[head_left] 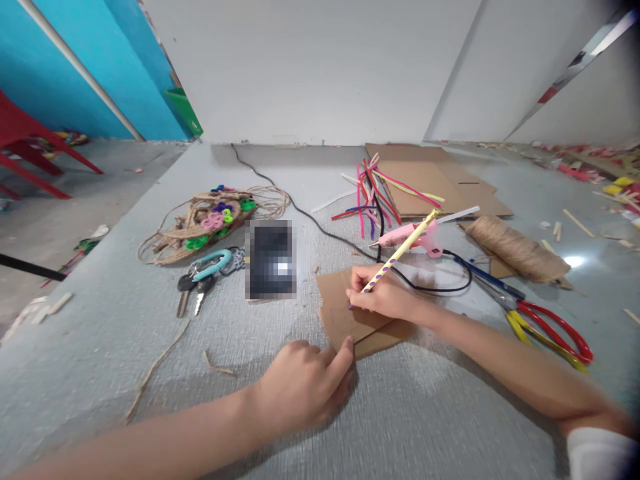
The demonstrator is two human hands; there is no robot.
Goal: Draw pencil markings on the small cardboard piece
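Flat brown cardboard (365,327), pressed by the half-open left hand (310,377), could be dragged askew by the right hand's (383,293) tightly gripped, purple-dotted yellow pen (399,253).

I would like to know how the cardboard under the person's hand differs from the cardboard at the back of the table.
The near cardboard is smaller; the far cardboard is clearly larger. The left hand touches the near one, while no hand touches the far one. The right hand holds a pen over the near one; coloured sticks overlap the far one's left side. Both are brown.
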